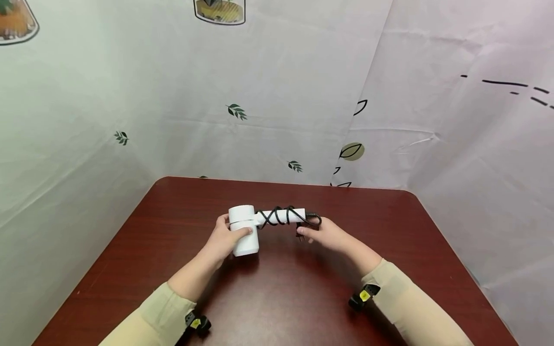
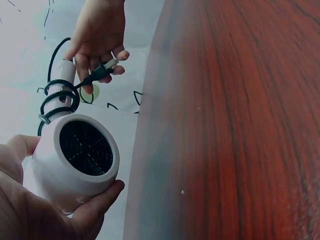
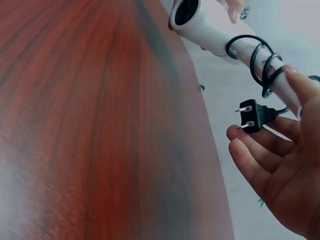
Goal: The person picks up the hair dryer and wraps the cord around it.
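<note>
A white hair dryer is held over the table, its black cord wound around the handle. My left hand grips the barrel, thumb along the near side. In the left wrist view, a dark round grille shows at one end of the barrel. At the handle's far end, my right hand has its thumb against the handle, with the fingers loosely curled beneath. The black two-prong plug lies against those fingers in the right wrist view. A cord loop sticks out past the handle end.
The dark red wooden table spreads under both hands, with rounded far corners. White sheeting printed with leaves hangs behind it and along both sides. A wrist camera is strapped on the left sleeve, another camera on the right.
</note>
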Demonstrator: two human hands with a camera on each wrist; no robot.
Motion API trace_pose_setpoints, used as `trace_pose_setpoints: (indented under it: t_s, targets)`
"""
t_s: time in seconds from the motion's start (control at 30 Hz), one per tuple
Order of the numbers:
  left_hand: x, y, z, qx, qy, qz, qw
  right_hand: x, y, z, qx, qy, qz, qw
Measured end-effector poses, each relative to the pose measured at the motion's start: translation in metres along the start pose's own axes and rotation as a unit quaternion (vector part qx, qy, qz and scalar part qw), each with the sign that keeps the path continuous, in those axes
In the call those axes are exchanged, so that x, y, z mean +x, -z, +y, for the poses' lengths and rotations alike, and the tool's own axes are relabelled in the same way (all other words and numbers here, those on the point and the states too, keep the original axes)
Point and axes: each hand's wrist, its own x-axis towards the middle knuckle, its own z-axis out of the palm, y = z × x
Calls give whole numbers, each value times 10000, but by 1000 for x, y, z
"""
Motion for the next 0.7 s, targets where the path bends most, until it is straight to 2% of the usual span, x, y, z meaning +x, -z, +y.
trace_pose_setpoints:
  t_s: [0.1, 0.2, 0.33, 0.43, 0.57, 0.7]
  targets:
    - [2, 0, 0, 52, -11, 2, 10000, 0, -1, 0, 307, -209, 172, 9992]
    - [4, -2, 0, 108, -17, 39, 9999, 1, -3, 1, 930, -452, 326, 9941]
    - [7, -3, 0, 157, -10, 85, 9998, 3, -9, 3, 1859, -670, 574, 9786]
    - [9, -4, 1, 188, -46, 56, 9998, 5, -11, 4, 2349, -811, 759, 9657]
    - [13, -3, 1, 376, -103, 23, 9992, 6, -12, 5, 2539, -1033, 913, 9573]
    - [21, -2, 0, 683, -175, 17, 9975, 8, -13, 9, 2671, -1256, 906, 9512]
